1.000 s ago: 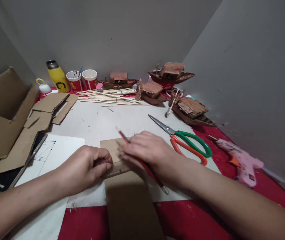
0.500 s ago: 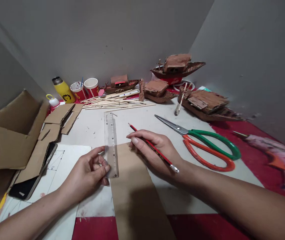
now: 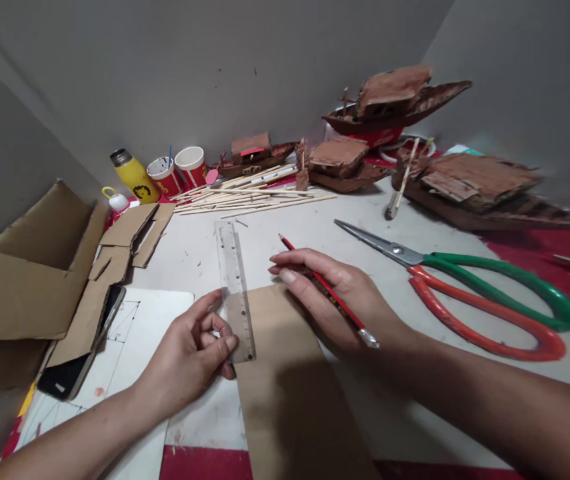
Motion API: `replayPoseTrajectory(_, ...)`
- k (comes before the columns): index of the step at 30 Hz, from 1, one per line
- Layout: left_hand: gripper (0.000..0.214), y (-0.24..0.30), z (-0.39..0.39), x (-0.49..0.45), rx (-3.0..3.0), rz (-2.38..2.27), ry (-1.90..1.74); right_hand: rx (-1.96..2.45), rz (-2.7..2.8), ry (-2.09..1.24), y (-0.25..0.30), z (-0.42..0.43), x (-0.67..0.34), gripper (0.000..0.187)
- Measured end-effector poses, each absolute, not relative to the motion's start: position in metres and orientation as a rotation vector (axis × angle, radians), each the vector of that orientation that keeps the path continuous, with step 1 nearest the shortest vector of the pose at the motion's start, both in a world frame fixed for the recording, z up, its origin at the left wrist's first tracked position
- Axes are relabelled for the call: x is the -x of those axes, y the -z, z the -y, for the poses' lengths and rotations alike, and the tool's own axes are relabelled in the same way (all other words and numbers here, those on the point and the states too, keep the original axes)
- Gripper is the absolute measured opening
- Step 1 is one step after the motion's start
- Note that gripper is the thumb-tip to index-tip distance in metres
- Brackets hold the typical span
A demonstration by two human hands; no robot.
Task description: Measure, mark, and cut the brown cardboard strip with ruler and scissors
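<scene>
My left hand [image 3: 192, 353] pinches the near end of a clear plastic ruler [image 3: 233, 280], which lies along the left edge of a brown cardboard strip [image 3: 285, 373]. My right hand [image 3: 337, 300] holds a red pencil [image 3: 309, 267], its tip pointing away from me, with the fingers resting on the strip's far end. The strip lies on a white sheet [image 3: 205, 247] and runs toward me.
Large scissors with green and orange handles [image 3: 469, 293] lie to the right. Brown model boats [image 3: 389, 107] stand at the back by a pile of wooden sticks [image 3: 245, 197], two paper cups [image 3: 179, 170] and a yellow bottle [image 3: 135, 177]. Cardboard pieces [image 3: 29, 280], a phone [image 3: 82, 360] and a drawing sheet [image 3: 129, 333] lie left.
The ruler turned from lying across the strip to lying lengthwise along its left edge. My right hand lifted off the ruler and now holds the pencil in a writing grip. The view shifted slightly left.
</scene>
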State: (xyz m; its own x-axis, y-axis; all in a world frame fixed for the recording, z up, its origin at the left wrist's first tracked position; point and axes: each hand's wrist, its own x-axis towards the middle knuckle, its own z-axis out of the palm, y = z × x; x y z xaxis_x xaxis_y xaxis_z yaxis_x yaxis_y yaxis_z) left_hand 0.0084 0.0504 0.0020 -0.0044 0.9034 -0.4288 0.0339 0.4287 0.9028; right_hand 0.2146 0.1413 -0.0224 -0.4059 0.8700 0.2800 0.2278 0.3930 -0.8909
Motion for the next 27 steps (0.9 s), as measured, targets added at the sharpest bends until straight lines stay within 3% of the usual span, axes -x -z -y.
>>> replayPoseTrajectory(17, 0.060, 0.001, -0.049, -0.006, -0.903, -1.358, -0.940, 0.957, 1.964, -1.033, 0.025, -0.146, -0.212, 0.023)
replayPoseTrajectory(27, 0.075, -0.002, -0.056, -0.008, -0.866, -1.421, -0.951, 0.940, 1.963, -1.076, 0.019, -0.144, -0.211, 0.023)
